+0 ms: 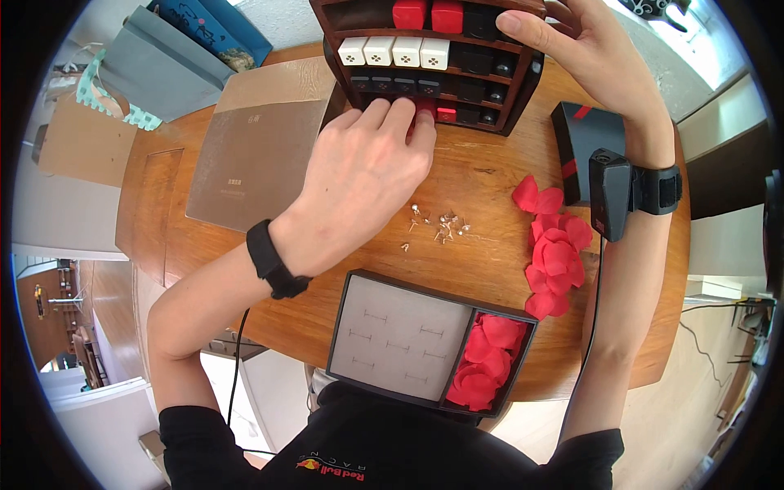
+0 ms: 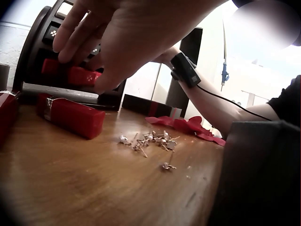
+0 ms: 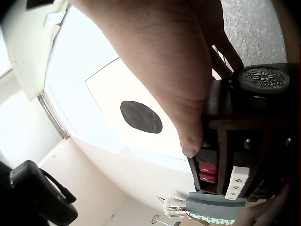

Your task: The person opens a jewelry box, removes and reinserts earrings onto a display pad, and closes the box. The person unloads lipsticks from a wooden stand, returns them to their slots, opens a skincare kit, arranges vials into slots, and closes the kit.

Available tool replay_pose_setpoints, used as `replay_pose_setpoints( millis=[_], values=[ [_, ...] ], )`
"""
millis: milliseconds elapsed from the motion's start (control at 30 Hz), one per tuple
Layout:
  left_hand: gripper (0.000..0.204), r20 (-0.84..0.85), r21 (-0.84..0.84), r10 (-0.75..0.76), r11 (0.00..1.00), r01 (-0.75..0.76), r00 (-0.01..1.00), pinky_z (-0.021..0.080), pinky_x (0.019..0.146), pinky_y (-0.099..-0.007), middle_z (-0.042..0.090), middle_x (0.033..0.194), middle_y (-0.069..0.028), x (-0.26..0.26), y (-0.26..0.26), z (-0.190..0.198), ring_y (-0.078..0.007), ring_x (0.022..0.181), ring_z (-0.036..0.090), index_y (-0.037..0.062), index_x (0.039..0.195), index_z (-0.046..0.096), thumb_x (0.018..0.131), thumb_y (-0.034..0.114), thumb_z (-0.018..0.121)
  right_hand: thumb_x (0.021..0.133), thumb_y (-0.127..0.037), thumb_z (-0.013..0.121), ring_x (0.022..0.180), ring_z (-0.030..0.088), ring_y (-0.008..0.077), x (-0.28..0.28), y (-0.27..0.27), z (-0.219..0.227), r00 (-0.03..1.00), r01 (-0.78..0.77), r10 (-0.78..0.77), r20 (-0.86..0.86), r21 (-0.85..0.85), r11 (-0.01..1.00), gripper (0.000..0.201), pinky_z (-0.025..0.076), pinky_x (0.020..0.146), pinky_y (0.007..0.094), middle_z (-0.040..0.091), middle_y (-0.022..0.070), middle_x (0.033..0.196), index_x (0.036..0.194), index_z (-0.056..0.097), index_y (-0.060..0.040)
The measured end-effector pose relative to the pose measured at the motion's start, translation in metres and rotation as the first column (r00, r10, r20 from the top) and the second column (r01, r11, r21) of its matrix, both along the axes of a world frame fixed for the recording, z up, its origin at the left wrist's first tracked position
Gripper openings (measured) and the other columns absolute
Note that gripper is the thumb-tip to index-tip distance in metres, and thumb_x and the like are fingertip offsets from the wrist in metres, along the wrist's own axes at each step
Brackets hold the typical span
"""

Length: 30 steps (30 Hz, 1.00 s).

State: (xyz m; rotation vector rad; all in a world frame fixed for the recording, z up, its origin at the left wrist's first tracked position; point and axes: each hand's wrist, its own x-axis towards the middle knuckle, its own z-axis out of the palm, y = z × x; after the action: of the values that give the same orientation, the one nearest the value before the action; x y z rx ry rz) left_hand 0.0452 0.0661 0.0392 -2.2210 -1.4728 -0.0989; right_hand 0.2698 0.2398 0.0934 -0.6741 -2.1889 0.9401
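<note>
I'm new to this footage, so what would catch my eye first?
Red petals scattered on the table's right side, with more filling the right compartment of the grey tray near the person. Behind, the left hand grips a red box at the wooden rack's bottom shelf while the right hand steadies its top.

Left hand hides red box; rack top cut off.

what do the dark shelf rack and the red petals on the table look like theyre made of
Dark brown shelf rack: likely wood with a glossy varnish; it shows highlights. Loose red petals: probably fabric or thin synthetic, matte, uniformly coloured and softly curled, though real petals cannot be excluded.
</note>
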Motion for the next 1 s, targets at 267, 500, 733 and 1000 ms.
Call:
replay_pose_setpoints(
  millis=[267,500,733,1000],
  values=[
    [0.05,0.103,-0.068,0.017,0.998,-0.01,0.995,0.058,0.079,-0.0349,0.064,0.116,-0.0082,-0.001,-0.017,0.003,-0.0225,0.097,0.068,0.0037,0.126,0.071,0.082,0.02,0.087,0.097,-0.032,0.083,0.112,0.069,0.0233,0.003,-0.011,0.008,0.995,-0.077,0.077,-0.064,-0.002,0.997,0.072,0.058,0.097,0.0354,0.068,0.0172,0.131,0.154,0.053,0.0005],
    [0.057,0.237,-0.078,-0.005,0.997,0.024,0.971,0.062,0.087,-0.0379,0.061,0.133,-0.014,-0.006,-0.005,-0.007,-0.0272,0.105,0.071,0.0041,0.138,0.065,0.087,0.02,0.085,0.098,-0.033,0.082,0.112,0.069,0.0246,0.0,-0.007,0.005,1.0,-0.012,0.013,-0.003,0.049,0.999,0.073,0.059,0.096,0.0371,0.066,0.019,0.134,0.155,0.052,0.0007],
    [0.04,0.275,-0.092,0.005,0.996,0.021,0.961,0.064,0.078,-0.0381,0.065,0.125,-0.0144,-0.005,0.005,-0.011,-0.029,0.094,0.075,0.0044,0.128,0.071,0.092,0.018,0.081,0.098,-0.034,0.082,0.111,0.069,0.0251,0.001,-0.021,0.015,1.0,0.016,-0.017,0.021,0.021,1.0,0.073,0.059,0.096,0.0371,0.066,0.0196,0.134,0.154,0.052,0.0021],
    [0.036,-0.023,0.092,-0.058,0.994,0.06,0.998,0.06,0.059,-0.0328,0.07,0.113,-0.01,0.0,0.009,-0.015,-0.0209,0.074,0.074,0.0044,0.115,0.073,0.079,0.004,0.074,0.099,-0.033,0.082,0.113,0.069,0.0241,-0.002,-0.008,0.005,1.0,-0.013,0.013,-0.014,0.043,0.999,0.072,0.058,0.097,0.0358,0.067,0.0189,0.134,0.153,0.052,0.003]
  ],
)
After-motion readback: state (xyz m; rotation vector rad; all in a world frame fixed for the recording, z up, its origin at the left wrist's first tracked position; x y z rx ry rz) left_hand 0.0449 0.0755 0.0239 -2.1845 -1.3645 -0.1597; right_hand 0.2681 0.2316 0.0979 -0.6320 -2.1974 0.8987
